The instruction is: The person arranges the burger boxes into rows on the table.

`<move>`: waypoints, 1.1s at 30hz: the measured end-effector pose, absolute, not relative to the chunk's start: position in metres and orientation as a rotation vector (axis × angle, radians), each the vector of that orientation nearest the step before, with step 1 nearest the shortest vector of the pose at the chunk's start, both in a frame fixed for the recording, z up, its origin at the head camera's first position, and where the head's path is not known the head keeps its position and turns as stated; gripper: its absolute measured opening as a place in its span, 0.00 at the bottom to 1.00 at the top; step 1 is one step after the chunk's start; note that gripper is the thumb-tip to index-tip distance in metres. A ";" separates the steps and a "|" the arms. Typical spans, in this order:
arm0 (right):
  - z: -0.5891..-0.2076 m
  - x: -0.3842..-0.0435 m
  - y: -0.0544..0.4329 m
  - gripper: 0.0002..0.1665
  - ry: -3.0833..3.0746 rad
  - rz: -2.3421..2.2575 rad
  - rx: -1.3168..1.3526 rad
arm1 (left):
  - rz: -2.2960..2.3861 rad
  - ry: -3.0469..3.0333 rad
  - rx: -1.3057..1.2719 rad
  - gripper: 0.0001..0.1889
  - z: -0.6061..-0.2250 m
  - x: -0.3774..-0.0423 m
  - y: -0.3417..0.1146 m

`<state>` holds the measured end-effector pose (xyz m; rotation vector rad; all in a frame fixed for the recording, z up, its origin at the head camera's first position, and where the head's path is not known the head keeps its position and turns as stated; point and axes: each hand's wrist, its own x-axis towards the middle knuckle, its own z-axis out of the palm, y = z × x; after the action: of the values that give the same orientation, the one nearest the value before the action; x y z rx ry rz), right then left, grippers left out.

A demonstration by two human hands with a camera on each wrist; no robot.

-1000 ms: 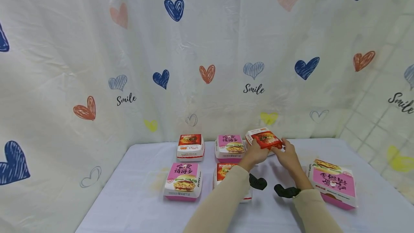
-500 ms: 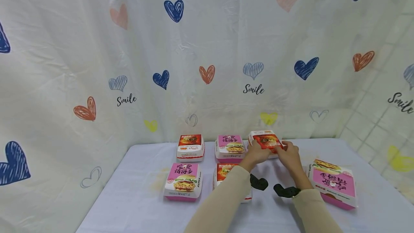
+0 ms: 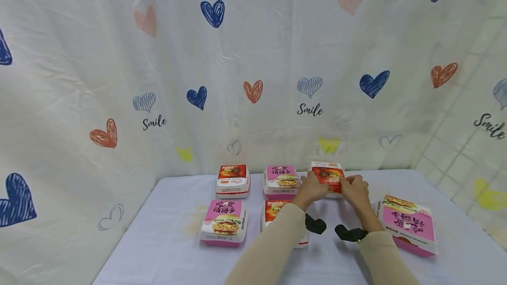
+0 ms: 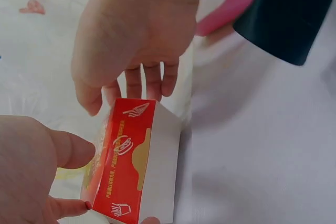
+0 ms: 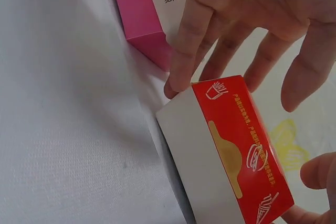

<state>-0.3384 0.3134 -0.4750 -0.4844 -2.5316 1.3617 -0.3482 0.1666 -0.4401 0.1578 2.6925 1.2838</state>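
A red and white burger box [image 3: 328, 177] sits in the back row of the table, between my two hands. At its left end is my left hand [image 3: 312, 187]; the right wrist view shows this hand's fingers [image 5: 181, 64] spread and fairly straight along the end of the box [image 5: 239, 145], its thumb raised off it. My right hand [image 3: 355, 189] is at the opposite end. In the left wrist view its fingers [image 4: 134, 82] reach down straight by the far end of the box [image 4: 131, 156], thumb apart from the lid.
Left of it stand a pink burger box [image 3: 281, 181] and another red one [image 3: 233, 180]. Nearer are a pink box [image 3: 225, 221] and a red box [image 3: 273, 210], partly behind my left sleeve. A larger pink box [image 3: 408, 223] lies right. A heart-printed curtain [image 3: 253, 56] hangs behind.
The red box has turned from a slant to nearly square with the table edge and come down level, shifting slightly right. My hands have followed it, and their hold has loosened.
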 end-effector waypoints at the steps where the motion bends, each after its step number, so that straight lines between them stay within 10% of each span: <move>1: -0.475 -0.338 0.314 0.32 -2.533 1.362 -0.487 | 1.256 2.715 0.182 0.37 -0.440 -0.348 0.166; 33: -0.472 -0.340 0.317 0.42 -2.656 1.359 -0.446 | 0.897 2.937 0.161 0.32 -0.444 -0.361 0.173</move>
<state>-0.3399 0.3171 -0.4716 -0.4459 -2.6559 1.3589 -0.3611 0.1735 -0.4442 0.1607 2.9369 0.8966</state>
